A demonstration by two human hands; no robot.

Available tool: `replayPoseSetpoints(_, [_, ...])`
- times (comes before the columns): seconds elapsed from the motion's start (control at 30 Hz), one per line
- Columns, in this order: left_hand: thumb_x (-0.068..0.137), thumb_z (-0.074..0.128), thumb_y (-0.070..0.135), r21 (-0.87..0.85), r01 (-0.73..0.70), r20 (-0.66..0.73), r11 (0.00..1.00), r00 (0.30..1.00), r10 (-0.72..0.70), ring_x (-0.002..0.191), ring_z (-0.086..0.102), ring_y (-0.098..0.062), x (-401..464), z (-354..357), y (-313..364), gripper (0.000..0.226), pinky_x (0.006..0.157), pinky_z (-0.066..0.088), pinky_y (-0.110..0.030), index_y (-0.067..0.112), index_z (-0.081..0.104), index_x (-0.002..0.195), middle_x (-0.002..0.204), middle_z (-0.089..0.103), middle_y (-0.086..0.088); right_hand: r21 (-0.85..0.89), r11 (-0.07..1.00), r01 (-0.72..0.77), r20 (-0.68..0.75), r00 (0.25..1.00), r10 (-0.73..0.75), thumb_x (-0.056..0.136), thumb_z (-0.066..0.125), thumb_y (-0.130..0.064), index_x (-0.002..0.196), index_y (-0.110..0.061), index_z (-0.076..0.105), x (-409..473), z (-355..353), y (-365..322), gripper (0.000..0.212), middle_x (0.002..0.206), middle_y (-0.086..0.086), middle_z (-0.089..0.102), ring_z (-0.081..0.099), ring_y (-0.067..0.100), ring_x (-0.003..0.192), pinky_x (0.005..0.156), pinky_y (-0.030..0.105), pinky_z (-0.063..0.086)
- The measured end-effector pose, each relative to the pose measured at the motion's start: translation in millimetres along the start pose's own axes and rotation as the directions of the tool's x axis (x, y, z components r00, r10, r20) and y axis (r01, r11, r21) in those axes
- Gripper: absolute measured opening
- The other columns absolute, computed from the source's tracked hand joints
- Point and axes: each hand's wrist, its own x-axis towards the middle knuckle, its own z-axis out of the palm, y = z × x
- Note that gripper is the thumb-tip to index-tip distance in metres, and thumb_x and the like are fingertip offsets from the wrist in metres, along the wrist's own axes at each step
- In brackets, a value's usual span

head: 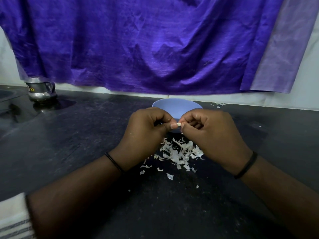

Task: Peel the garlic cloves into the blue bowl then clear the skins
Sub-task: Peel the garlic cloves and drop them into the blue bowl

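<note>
Mid-peel: left hand (pixel 146 128) and right hand (pixel 210 133) pinching one garlic clove (pixel 178 125) between fingers (pixel 173 126), just at 6 o'clock of the blue bowl (pixel 176 107). Heap of skins (pixel 179 153) on the counter (pixel 69 144) at 6 o'clock of the hands, uncleared. Bowl contents hidden, so count of peeled cloves unknown.

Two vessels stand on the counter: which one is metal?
The handled jug at the far left of the counter, shiny steel. The other, the blue bowl behind the hands, is matte plastic-looking.

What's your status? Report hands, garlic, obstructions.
Both hands pinch one garlic clove before the blue bowl. Skins piled on counter. Nothing blocking.
</note>
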Motion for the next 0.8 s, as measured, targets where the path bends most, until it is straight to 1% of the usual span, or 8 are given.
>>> replayPoseSetpoints(0.13, [0.082, 0.074, 0.014, -0.263, 0.214, 0.150, 0.941, 0.972, -0.179, 0.044, 0.048, -0.025, 5.7, -6.2, -2.7, 0.011, 0.040, 0.040, -0.026, 0.016, 0.074, 0.071, 0.055, 0.059, -0.013, 0.105, 0.991, -0.083, 0.016, 0.997, 0.082, 0.084, 0.073, -0.012, 0.076, -0.019, 0.074, 2.3, -1.0, -1.9, 0.010, 0.058, -0.010, 0.065, 0.053, 0.000, 0.049, 0.049, 0.014, 0.040])
replayPoseSetpoints(0.2, [0.078, 0.073, 0.018, -0.364, 0.271, 0.207, 0.891, 0.956, -0.207, 0.047, 0.048, -0.025, 6.6, -5.9, -4.0, 0.007, 0.038, 0.040, -0.025, 0.014, 0.074, 0.072, 0.063, 0.060, -0.019, 0.193, 0.972, -0.132, 0.032, 0.991, 0.128, 0.084, 0.071, -0.011, 0.076, -0.018, 0.073, 3.4, -1.6, -2.4, 0.011, 0.060, -0.005, 0.068, 0.056, 0.004, 0.051, 0.048, 0.028, 0.045])
replayPoseSetpoints(0.27, [0.080, 0.070, 0.018, -0.417, 0.296, 0.243, 0.860, 0.947, -0.208, 0.047, 0.050, -0.020, 6.9, -4.0, -5.4, 0.009, 0.037, 0.040, -0.024, 0.009, 0.071, 0.077, 0.066, 0.060, -0.015, 0.248, 0.956, -0.157, 0.052, 0.987, 0.149, 0.087, 0.069, -0.011, 0.078, -0.017, 0.072, 4.1, -3.1, -4.1, 0.011, 0.066, 0.002, 0.071, 0.060, 0.014, 0.058, 0.057, 0.043, 0.052])
replayPoseSetpoints(0.37, [0.085, 0.066, 0.019, -0.460, 0.320, 0.279, 0.828, 0.938, -0.207, 0.048, 0.050, -0.018, 7.3, -2.5, -7.3, 0.012, 0.038, 0.040, -0.023, 0.007, 0.070, 0.084, 0.073, 0.062, -0.019, 0.322, 0.926, -0.199, 0.114, 0.979, 0.171, 0.090, 0.065, -0.009, 0.080, -0.013, 0.071, 6.2, -6.3, -2.8, 0.011, 0.070, 0.005, 0.072, 0.061, 0.010, 0.060, 0.060, 0.031, 0.051])
replayPoseSetpoints(0.43, [0.084, 0.066, 0.023, -0.482, 0.332, 0.287, 0.811, 0.934, -0.212, 0.050, 0.050, -0.017, 7.6, -2.2, -8.1, 0.015, 0.038, 0.040, -0.024, 0.009, 0.072, 0.085, 0.084, 0.065, -0.018, 0.287, 0.940, -0.184, 0.158, 0.977, 0.143, 0.091, 0.066, -0.014, 0.076, -0.015, 0.070, 6.5, -8.1, 0.4, 0.016, 0.068, 0.006, 0.071, 0.061, 0.013, 0.059, 0.058, 0.027, 0.049])
replayPoseSetpoints(0.5, [0.084, 0.065, 0.025, -0.469, 0.323, 0.283, 0.822, 0.937, -0.206, 0.050, 0.049, -0.017, 7.0, -1.8, -7.4, 0.016, 0.037, 0.039, -0.024, 0.011, 0.072, 0.082, 0.076, 0.064, -0.011, 0.161, 0.981, -0.107, 0.150, 0.985, 0.083, 0.089, 0.071, -0.025, 0.069, -0.016, 0.067, 5.0, -7.9, 3.5, 0.022, 0.061, -0.001, 0.066, 0.056, 0.013, 0.054, 0.054, 0.027, 0.045])
replayPoseSetpoints(0.6, [0.091, 0.060, 0.022, -0.432, 0.300, 0.267, 0.851, 0.943, -0.197, 0.047, 0.046, -0.015, 6.1, -0.8, -4.5, 0.018, 0.037, 0.038, -0.023, 0.009, 0.067, 0.080, 0.060, 0.059, -0.001, 0.052, 0.997, -0.051, 0.061, 0.997, 0.048, 0.080, 0.081, -0.027, 0.067, -0.018, 0.068, 2.9, -9.0, 1.4, 0.021, 0.058, -0.006, 0.063, 0.049, 0.002, 0.051, 0.051, 0.018, 0.040])
replayPoseSetpoints(0.8, [0.101, 0.050, 0.016, -0.315, 0.275, 0.262, 0.909, 0.945, -0.195, 0.042, 0.045, -0.014, 3.1, -2.2, 2.2, 0.026, 0.037, 0.036, -0.022, 0.002, 0.061, 0.082, 0.054, 0.054, 0.003, 0.233, 0.968, -0.093, -0.022, 0.995, 0.101, 0.074, 0.085, -0.020, 0.089, -0.023, 0.073, 5.0, -6.8, 0.5, 0.020, 0.073, -0.005, 0.073, 0.067, 0.012, 0.067, 0.063, 0.019, 0.052])
